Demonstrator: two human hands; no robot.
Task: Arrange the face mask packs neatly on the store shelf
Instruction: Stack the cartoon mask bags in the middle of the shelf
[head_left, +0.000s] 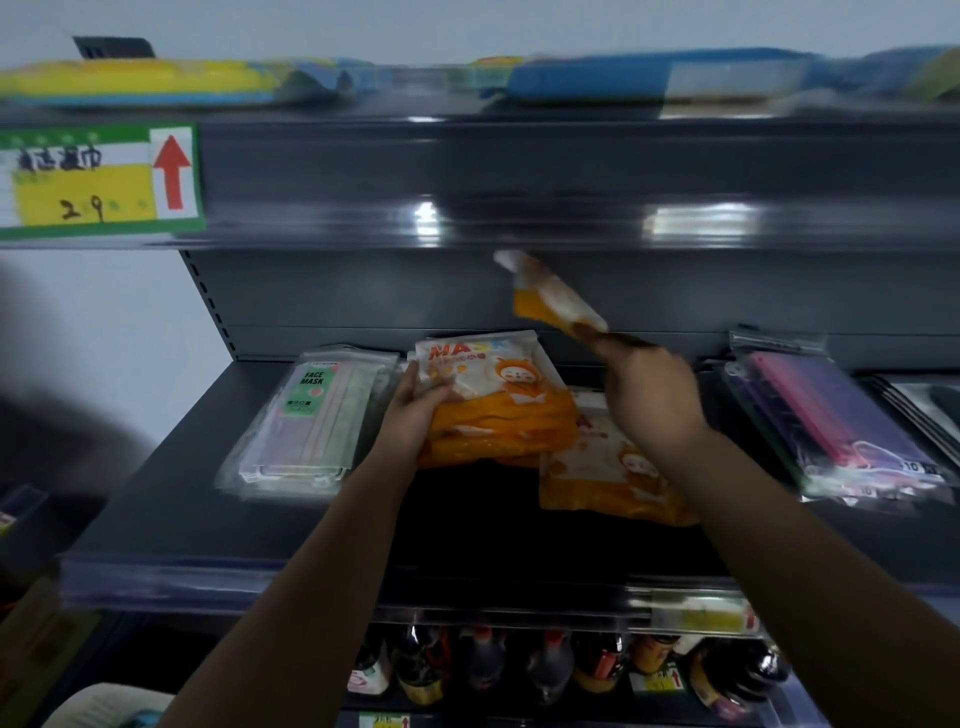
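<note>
On the dark shelf (171, 525) my left hand (415, 410) grips the left edge of a stack of orange mask packs (498, 410), lifted a little at its front. My right hand (654, 395) holds another orange mask pack (550, 296) up in the air above the shelf, tilted and blurred. A further orange pack (608, 478) lies flat below my right hand. A clear pack of pale face masks (311, 421) lies to the left. Clear packs of purple and pink masks (841, 426) lie to the right.
The shelf above (519, 171) hangs low over the packs, with a green and yellow price tag (98, 182) at its left and blue and yellow packs (649, 73) on top. Dark bottles (550, 670) stand on the shelf below. A white wall is at the left.
</note>
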